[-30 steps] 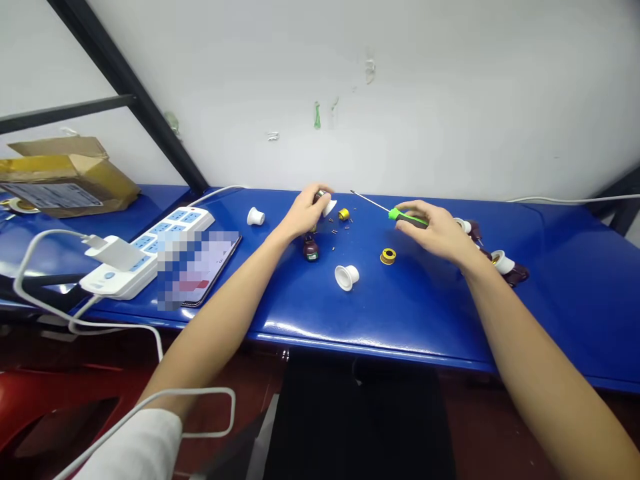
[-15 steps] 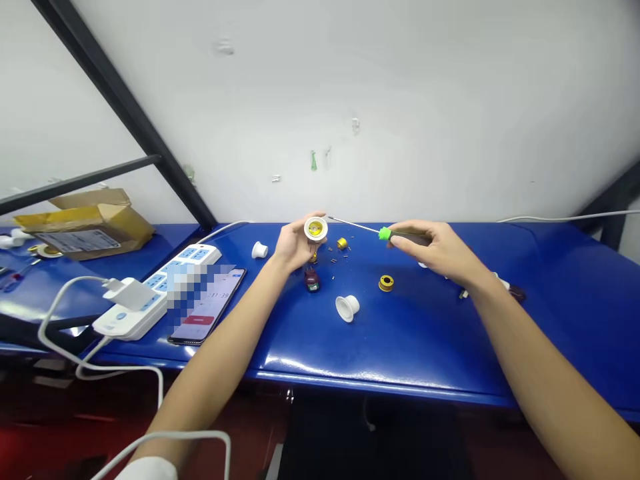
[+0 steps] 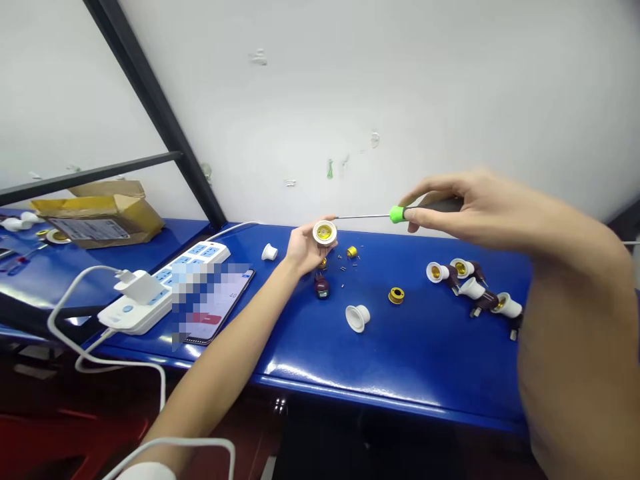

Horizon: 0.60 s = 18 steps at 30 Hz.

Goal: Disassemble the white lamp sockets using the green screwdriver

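In my left hand [image 3: 301,250] is a white lamp socket [image 3: 325,233], its brass-coloured inside facing me. My right hand [image 3: 445,200] grips a screwdriver [image 3: 397,214] with a green and black handle. The shaft lies nearly level and its tip is close to the fingertips of my left hand; whether it touches anything there I cannot tell. Below the left hand lies a dark brown plug base [image 3: 322,287]. Around it are a small brass sleeve [image 3: 352,251], several tiny screws, a white socket shell [image 3: 357,319] and a brass ring [image 3: 397,295].
Several lamp sockets with plugs [image 3: 473,288] lie at right, partly behind my right arm. To the left are a white power strip [image 3: 145,310] with a charger and cable, a phone [image 3: 225,303], another white shell [image 3: 269,252] and an open carton [image 3: 100,220] behind a black frame.
My right hand has risen and swung round, turning the screwdriver from slanted to nearly level. The left hand still holds the lamp socket. The view has shifted, showing the sockets at right.
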Each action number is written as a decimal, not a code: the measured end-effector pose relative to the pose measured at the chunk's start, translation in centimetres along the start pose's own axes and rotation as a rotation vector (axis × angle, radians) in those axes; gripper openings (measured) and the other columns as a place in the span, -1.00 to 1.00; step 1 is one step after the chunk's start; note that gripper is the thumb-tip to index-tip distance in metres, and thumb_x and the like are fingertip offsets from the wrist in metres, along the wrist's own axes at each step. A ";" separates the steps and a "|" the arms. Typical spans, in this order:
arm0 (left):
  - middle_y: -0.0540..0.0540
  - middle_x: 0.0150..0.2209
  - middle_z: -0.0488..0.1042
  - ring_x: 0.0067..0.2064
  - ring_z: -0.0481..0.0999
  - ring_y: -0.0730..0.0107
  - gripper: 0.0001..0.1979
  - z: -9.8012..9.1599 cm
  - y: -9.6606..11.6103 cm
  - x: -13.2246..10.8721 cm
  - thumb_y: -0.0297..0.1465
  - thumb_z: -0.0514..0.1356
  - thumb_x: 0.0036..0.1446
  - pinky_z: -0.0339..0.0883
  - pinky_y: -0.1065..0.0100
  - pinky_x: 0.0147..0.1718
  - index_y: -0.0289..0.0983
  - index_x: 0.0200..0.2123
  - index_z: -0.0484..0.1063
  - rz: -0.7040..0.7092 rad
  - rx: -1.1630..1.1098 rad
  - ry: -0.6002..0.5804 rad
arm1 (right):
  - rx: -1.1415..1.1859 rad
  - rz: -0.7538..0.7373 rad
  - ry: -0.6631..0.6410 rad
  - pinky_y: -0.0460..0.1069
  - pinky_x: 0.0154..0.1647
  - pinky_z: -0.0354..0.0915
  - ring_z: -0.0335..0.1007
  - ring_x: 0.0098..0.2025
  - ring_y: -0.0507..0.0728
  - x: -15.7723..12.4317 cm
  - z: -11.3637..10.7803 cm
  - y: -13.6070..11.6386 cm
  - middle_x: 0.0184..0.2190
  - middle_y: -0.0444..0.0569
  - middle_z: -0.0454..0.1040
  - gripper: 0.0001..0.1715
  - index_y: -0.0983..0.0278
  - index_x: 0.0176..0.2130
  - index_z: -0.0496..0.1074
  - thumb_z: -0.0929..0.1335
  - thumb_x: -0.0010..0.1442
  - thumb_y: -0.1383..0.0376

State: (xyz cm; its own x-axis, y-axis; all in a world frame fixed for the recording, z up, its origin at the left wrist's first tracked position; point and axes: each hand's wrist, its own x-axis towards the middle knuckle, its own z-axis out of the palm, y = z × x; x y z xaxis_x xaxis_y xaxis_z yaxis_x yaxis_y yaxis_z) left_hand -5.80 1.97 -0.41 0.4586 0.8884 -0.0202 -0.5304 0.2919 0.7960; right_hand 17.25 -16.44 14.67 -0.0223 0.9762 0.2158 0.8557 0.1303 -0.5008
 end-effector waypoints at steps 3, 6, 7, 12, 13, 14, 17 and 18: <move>-0.15 -0.40 0.54 -0.45 0.50 0.35 -0.71 0.3 -0.1 -0.1 -0.42 0.16 0.15 0.50 0.35 -0.44 -0.38 -0.13 0.62 -0.007 0.014 0.006 | -0.042 -0.029 -0.029 -0.01 -0.41 0.31 0.56 -0.35 0.13 0.1 0.3 -0.1 -0.22 -0.04 0.71 -0.71 0.15 -0.04 0.69 0.42 0.33 0.16; -0.14 -0.41 0.54 -0.45 0.51 0.35 -0.71 0.6 0.0 -0.3 -0.43 0.15 0.15 0.52 0.35 -0.43 -0.39 -0.15 0.62 -0.006 0.023 0.042 | -0.089 -0.053 -0.076 -0.03 -0.44 0.28 0.54 -0.39 0.11 0.6 1.1 -0.3 -0.24 -0.02 0.71 -0.68 0.18 0.01 0.68 0.41 0.32 0.22; -0.14 -0.41 0.54 -0.46 0.52 0.36 -0.72 0.7 0.0 -0.4 -0.43 0.15 0.15 0.53 0.35 -0.43 -0.39 -0.15 0.62 -0.005 0.025 0.051 | -0.103 -0.057 -0.093 -0.04 -0.46 0.26 0.53 -0.40 0.10 0.7 1.4 -0.4 -0.24 -0.01 0.70 -0.66 0.19 0.03 0.68 0.40 0.32 0.24; -0.14 -0.39 0.57 -0.44 0.55 0.35 -0.73 0.9 0.1 -0.6 -0.43 0.19 0.14 0.54 0.36 -0.41 -0.38 -0.14 0.62 -0.021 0.056 0.054 | -0.166 -0.041 -0.122 -0.05 -0.41 0.27 0.53 -0.39 0.11 1.3 2.8 -0.6 -0.21 0.01 0.71 -0.61 0.21 0.11 0.65 0.39 0.34 0.26; -0.14 -0.38 0.57 -0.43 0.56 0.35 -0.73 1.0 0.0 -0.6 -0.42 0.20 0.15 0.53 0.36 -0.41 -0.38 -0.15 0.62 -0.022 0.062 0.053 | -0.183 -0.037 -0.111 -0.03 -0.40 0.27 0.53 -0.39 0.12 1.3 3.0 -0.7 -0.23 0.01 0.70 -0.60 0.21 0.11 0.65 0.39 0.34 0.26; -0.14 -0.38 0.58 -0.43 0.56 0.35 -0.74 1.1 0.0 -0.6 -0.42 0.20 0.16 0.53 0.37 -0.41 -0.38 -0.15 0.63 -0.020 0.067 0.054 | -0.198 -0.035 -0.101 -0.02 -0.39 0.26 0.53 -0.38 0.13 1.2 3.2 -0.8 -0.25 0.01 0.69 -0.60 0.21 0.11 0.65 0.38 0.35 0.25; -0.13 -0.38 0.58 -0.43 0.55 0.36 -0.74 1.4 -0.2 -0.6 -0.42 0.19 0.17 0.51 0.37 -0.40 -0.37 -0.15 0.63 -0.010 0.092 0.070 | -0.247 -0.049 -0.053 0.01 -0.40 0.22 0.51 -0.40 0.17 0.8 3.6 -1.0 -0.34 0.02 0.65 -0.62 0.20 0.08 0.65 0.36 0.38 0.21; -0.13 -0.37 0.59 -0.43 0.55 0.37 -0.74 1.5 -0.3 -0.6 -0.42 0.19 0.17 0.50 0.37 -0.41 -0.37 -0.15 0.64 -0.005 0.104 0.075 | -0.268 -0.057 -0.032 0.02 -0.41 0.20 0.49 -0.41 0.18 0.7 3.8 -1.0 -0.37 0.02 0.62 -0.63 0.20 0.06 0.65 0.34 0.40 0.19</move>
State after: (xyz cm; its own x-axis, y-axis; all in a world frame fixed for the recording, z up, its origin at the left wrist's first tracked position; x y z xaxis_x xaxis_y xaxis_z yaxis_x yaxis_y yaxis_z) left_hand -4.89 0.83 0.27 0.4045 0.9121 -0.0660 -0.4498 0.2613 0.8540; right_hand 14.39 -15.26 12.16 -0.0874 0.9741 0.2083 0.9588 0.1390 -0.2478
